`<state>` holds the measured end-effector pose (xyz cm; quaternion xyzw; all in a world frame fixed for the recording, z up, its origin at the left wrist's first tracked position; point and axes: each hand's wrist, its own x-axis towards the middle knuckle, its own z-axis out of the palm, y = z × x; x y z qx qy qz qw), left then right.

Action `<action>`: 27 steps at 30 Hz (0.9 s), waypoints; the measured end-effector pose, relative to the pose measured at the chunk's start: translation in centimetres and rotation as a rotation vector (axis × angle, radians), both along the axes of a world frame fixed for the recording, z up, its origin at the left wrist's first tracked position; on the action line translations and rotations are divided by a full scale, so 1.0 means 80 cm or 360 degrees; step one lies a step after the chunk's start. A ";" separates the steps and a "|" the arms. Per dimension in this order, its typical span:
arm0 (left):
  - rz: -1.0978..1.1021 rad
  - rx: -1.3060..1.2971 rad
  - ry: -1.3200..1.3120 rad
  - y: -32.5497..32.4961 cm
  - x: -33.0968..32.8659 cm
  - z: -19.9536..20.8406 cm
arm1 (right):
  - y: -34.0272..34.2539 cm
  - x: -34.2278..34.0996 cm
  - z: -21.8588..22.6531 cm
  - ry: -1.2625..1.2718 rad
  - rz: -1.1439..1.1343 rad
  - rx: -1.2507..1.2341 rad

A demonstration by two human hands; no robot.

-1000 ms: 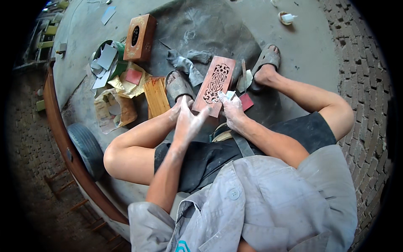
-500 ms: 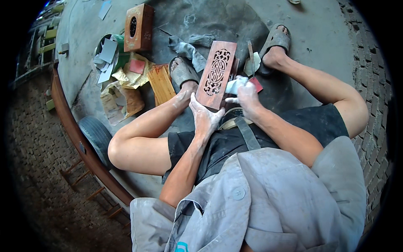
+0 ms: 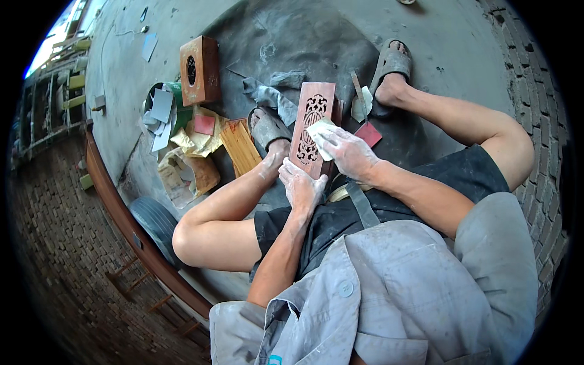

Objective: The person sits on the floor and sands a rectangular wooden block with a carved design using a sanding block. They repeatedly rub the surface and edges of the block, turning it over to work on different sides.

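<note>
Shirt fabric (image 3: 407, 267) in dusty grey and dark shorts (image 3: 453, 167) filled the near side. Just beyond, the left hand (image 3: 302, 185), whitened with powder, cupped the near end of an openwork carved wooden panel (image 3: 312, 111), thumb toward its right corner and fingers toward its left. That panel lay directly ahead of the left fingers, its long axis running away from the person, far end tipped slightly right. The left hand was nearer its end; the right hand (image 3: 353, 155) lay over its right edge, fingers pressing a pale folded sheet (image 3: 319, 132) against the pierced face. Right of the panel were a red sheet (image 3: 368, 134) and a narrow flat tool (image 3: 359, 91); left, beyond a sandal (image 3: 269, 129), lay a yellowish wooden board (image 3: 241, 149) and crumpled cream paper (image 3: 188, 143). Farther left, a green tub (image 3: 177, 97) of grey sheets stood near a brown wooden box (image 3: 208, 73) with an oval opening. A dark mat (image 3: 274, 36) covered part of the concrete floor (image 3: 450, 36), with brick paving (image 3: 535, 115) along the right.
</note>
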<state>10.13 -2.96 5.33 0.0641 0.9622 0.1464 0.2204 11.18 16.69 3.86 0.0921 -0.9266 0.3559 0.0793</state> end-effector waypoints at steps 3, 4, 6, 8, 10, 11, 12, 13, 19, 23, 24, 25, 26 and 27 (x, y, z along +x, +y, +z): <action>-0.0038 -0.0051 0.0121 0.002 -0.002 -0.002 | 0.007 -0.011 -0.001 -0.0001 0.0003 -0.0081; -0.0076 -0.0056 0.0179 0.003 -0.004 0.001 | 0.011 -0.018 -0.001 -0.0023 0.0009 -0.0131; -0.0283 -0.0080 0.0300 0.010 -0.010 0.003 | 0.018 -0.027 0.001 -0.0065 0.0011 -0.0155; -0.0407 -0.0108 0.0263 0.016 -0.012 0.007 | 0.019 -0.025 -0.006 -0.0054 0.0003 -0.0188; -0.0452 -0.0158 0.0133 0.023 -0.018 0.003 | 0.014 -0.022 -0.013 -0.0137 -0.0102 -0.0332; -0.0470 -0.0185 0.0067 0.025 -0.020 -0.001 | 0.011 -0.020 -0.016 -0.0179 -0.0151 -0.0405; -0.0461 -0.0159 0.0000 0.024 -0.022 -0.004 | 0.008 -0.017 -0.018 -0.0211 -0.0242 -0.0528; -0.0479 -0.0127 0.0021 0.023 -0.020 -0.009 | 0.007 -0.018 -0.020 -0.0165 -0.0334 -0.0597; -0.0420 -0.0087 -0.0055 0.012 -0.020 -0.033 | 0.026 -0.025 -0.024 -0.0170 -0.0590 -0.0793; -0.0284 -0.0150 -0.0170 0.022 -0.045 -0.043 | 0.030 -0.024 -0.029 -0.0139 -0.0490 -0.0639; -0.0296 -0.0135 -0.0063 0.021 -0.047 -0.053 | 0.031 -0.025 -0.031 -0.0173 -0.0468 -0.0682; -0.0305 -0.0114 0.0030 0.022 -0.044 -0.064 | 0.031 -0.023 -0.032 -0.0192 -0.0460 -0.0675; -0.0314 -0.0096 0.0125 0.021 -0.040 -0.073 | 0.030 -0.022 -0.033 -0.0211 -0.0452 -0.0669; -0.0361 -0.0001 0.0183 0.019 -0.034 -0.082 | 0.030 -0.021 -0.033 -0.0229 -0.0447 -0.0664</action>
